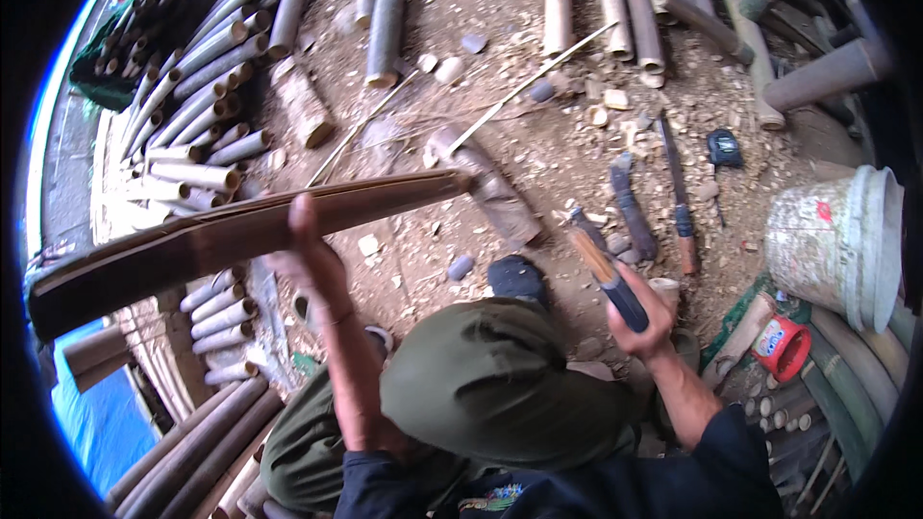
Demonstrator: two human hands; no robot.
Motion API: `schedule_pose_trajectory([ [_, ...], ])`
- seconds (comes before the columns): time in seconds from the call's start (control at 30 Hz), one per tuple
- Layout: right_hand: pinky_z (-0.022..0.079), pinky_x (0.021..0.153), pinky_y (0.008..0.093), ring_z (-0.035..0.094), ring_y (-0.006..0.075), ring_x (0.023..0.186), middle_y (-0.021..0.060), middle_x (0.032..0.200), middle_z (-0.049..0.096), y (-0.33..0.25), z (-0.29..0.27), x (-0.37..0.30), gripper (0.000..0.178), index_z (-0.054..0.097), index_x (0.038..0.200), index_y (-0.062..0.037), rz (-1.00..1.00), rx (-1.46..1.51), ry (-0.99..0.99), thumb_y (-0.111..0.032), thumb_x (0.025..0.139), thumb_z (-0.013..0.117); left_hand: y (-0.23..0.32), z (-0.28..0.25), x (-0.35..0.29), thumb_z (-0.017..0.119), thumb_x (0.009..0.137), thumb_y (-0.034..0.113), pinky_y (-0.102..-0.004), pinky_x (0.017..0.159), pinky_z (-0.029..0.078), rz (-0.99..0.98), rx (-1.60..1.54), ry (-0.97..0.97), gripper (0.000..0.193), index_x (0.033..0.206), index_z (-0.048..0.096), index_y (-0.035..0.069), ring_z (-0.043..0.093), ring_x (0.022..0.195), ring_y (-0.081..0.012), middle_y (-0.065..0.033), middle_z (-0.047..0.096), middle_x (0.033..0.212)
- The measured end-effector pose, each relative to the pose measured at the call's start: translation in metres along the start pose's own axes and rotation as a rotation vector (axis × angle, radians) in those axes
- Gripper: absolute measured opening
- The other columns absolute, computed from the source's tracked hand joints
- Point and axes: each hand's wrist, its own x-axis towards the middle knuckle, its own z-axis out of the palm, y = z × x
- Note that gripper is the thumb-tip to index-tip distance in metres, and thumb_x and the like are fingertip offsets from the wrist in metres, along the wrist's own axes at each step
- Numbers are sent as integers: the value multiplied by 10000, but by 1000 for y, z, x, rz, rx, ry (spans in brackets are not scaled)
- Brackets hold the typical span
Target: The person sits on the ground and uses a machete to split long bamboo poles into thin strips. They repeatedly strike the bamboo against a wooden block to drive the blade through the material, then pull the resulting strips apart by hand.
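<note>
My left hand [312, 264] is closed around a long brown bamboo pole [236, 242], thumb over its upper side. The pole is held slantwise above the ground, its wide dark end at far left and its narrower end near the middle. A lengthwise split runs along its upper edge. In my right hand [646, 315], closed, is a short wooden piece [598, 259], light brown at its far end and dark nearer the palm. Whether it is a tool handle I cannot tell. Beyond the pole's narrow end lies a worn wood block [498, 200] on the ground.
A long knife [678, 192] and a dark curved piece [630, 207] lie right of centre, near a black tape measure [725, 148]. At right stand a white bucket [827, 240] and a red container [781, 348]. Bamboo poles [207, 86] are piled at left; chips cover the dirt.
</note>
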Motion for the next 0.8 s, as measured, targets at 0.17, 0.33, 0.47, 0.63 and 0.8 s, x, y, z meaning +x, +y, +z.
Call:
schedule_pose_trajectory([
  [0.17,524,879,392,669,347,1017,267,1180,633,20,-80,-70,529,490,1321,117,232,-470,290,-96,862,643,55,-14,83,712,876,271,-396,1018,447,-247,-271,-162,476,1243,589,-5,607,1118,-217,-143,637,1196],
  [0.33,511,876,420,627,391,1082,237,1228,621,104,-121,-97,504,482,1385,-15,404,-745,401,-130,916,625,0,1,145,755,839,224,-309,708,498,341,435,-404,420,1164,580,24,609,797,-177,-68,660,863],
  [0.47,449,895,472,575,409,1052,231,1147,609,144,-133,-156,689,366,1480,-90,592,-985,47,-133,864,671,-25,68,50,792,780,119,-323,738,498,178,267,-919,410,1103,544,68,580,889,-159,-39,585,956],
  [0.63,352,1038,495,435,421,1211,211,1311,453,156,-111,-176,791,375,1466,-90,773,-977,-224,-98,754,718,-103,7,7,793,727,163,-445,845,552,82,631,-1337,821,1446,402,97,660,942,-347,-196,615,1115],
  [0.8,339,1061,492,407,410,1248,197,1324,434,159,-84,-139,736,425,1413,-57,685,-891,2,-64,732,705,-160,-25,-20,781,697,214,-434,911,511,-102,857,-1528,820,1423,412,121,620,1055,-381,-199,617,1175],
])
